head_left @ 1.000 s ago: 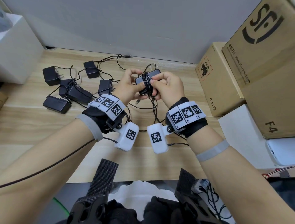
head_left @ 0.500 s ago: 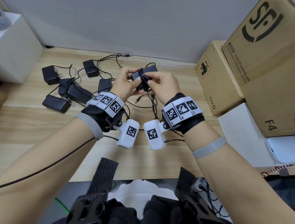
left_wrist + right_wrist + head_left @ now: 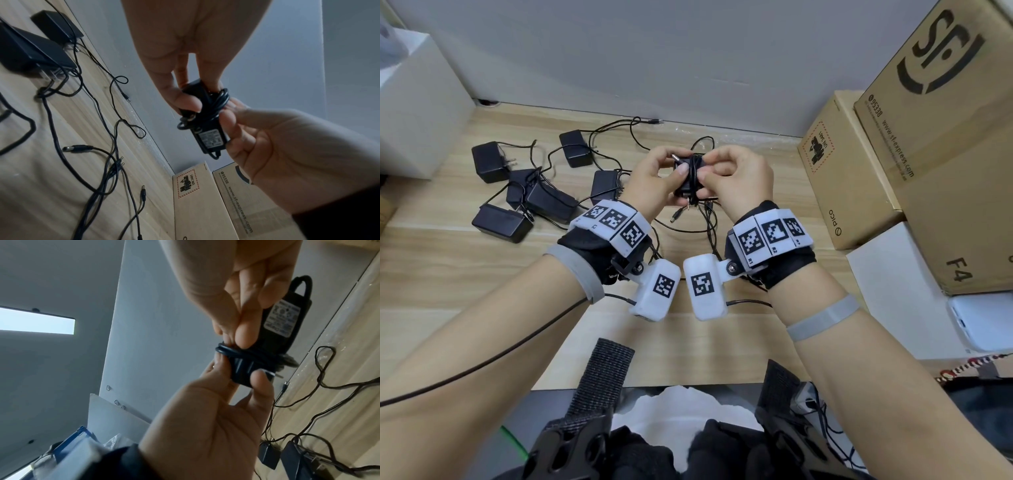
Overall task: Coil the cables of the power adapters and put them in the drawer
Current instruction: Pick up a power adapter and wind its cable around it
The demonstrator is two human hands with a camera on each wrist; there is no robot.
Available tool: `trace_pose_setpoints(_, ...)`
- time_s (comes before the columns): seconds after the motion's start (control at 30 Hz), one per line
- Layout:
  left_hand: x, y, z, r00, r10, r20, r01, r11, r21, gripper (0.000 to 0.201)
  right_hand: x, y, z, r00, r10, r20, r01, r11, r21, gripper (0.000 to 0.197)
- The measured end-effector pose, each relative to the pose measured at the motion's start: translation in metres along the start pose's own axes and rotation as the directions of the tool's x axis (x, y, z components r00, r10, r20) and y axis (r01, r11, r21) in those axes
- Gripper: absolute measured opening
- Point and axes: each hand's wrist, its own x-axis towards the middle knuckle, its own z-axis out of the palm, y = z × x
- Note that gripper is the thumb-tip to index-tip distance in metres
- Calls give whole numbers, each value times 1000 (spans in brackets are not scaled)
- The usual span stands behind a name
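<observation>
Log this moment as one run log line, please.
step: coiling cable | left hand: grips power adapter | right hand: pinches cable wound round it | other adapters: uncoiled on table | drawer: unseen

Cardboard boxes [image 3: 859, 178] wall the right; loose adapters [image 3: 524, 198] and cables [image 3: 626, 128] clutter the desk [image 3: 448, 274] at left.

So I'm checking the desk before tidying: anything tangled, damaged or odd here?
The loose cables of the adapters on the desk cross in a tangle. The adapter gripped by the left hand and right hand is neatly wrapped. No visible damage.
</observation>
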Motion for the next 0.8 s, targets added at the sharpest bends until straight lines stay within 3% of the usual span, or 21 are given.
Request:
trace_pose_setpoints(0.13,0,-2,-6,1000,7,22,-7,1000,-5,22,2,0,1,999,-27,36,30,996,-82,22)
trace_pose_setpoints(0.23,-2,1,-7,998,13,66,-14,1000,16,22,4,-2,-5,992,-124,6,122,974,-189,11)
trace_pose_setpoints(0.27,-3,2,-6,997,20,81,-22,999,27,22,4,-2,-6,990,-139,10,138,965,-224,16)
trace_pose_setpoints(0.37,-6,6,-4,991,36,133,-45,997,64,22,8,-1,-8,987,7,162,20,987,-161,40)
trace_pose_setpoints(0.43,-6,6,-5,986,55,156,-68,994,83,23,8,-2,-10,957,77,281,-53,994,-94,41)
trace_pose_setpoints(0.53,-7,6,-5,980,79,181,-106,985,140,14,8,-3,-16,923,82,376,-42,993,-114,45)
trace_pose_setpoints(0.67,-6,4,-6,980,133,152,-161,968,194,11,7,-2,-19,894,46,446,1,995,-104,35)
trace_pose_setpoints(0.8,-5,6,-5,968,139,208,-172,973,151,11,4,3,-19,865,100,492,-29,988,-150,20)
